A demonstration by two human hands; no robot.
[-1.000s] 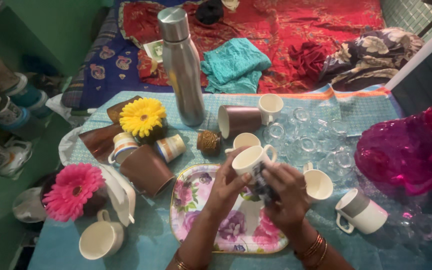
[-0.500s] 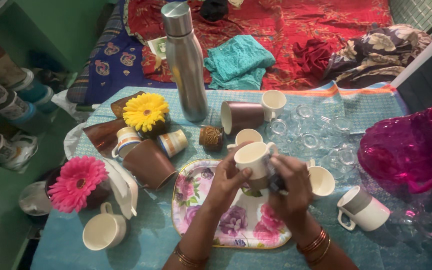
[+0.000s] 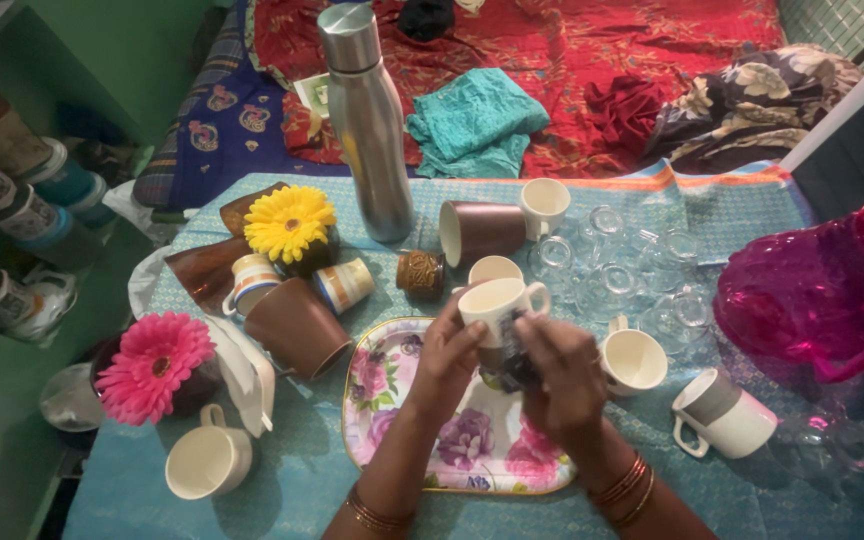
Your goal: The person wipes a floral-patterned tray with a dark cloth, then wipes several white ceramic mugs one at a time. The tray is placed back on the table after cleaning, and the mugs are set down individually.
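Cluttered teal tablecloth [image 3: 282,480]: left hand [image 3: 447,355] gripping cream mug [image 3: 492,305] over floral tray [image 3: 392,390], right hand [image 3: 557,370] fingers pinching dark cloth against it. Might slip, chipping nearby cups.

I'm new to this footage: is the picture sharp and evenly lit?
Head view: dim, with saturated colours; the hands, left hand and right hand, and the cream mug look slightly soft; the clear glasses are hard to separate; straight edges bow near the corners.

A teal-clothed table [image 3: 302,480] bears mugs [image 3: 208,462], a floral tray [image 3: 382,400] and a steel bottle [image 3: 367,125].
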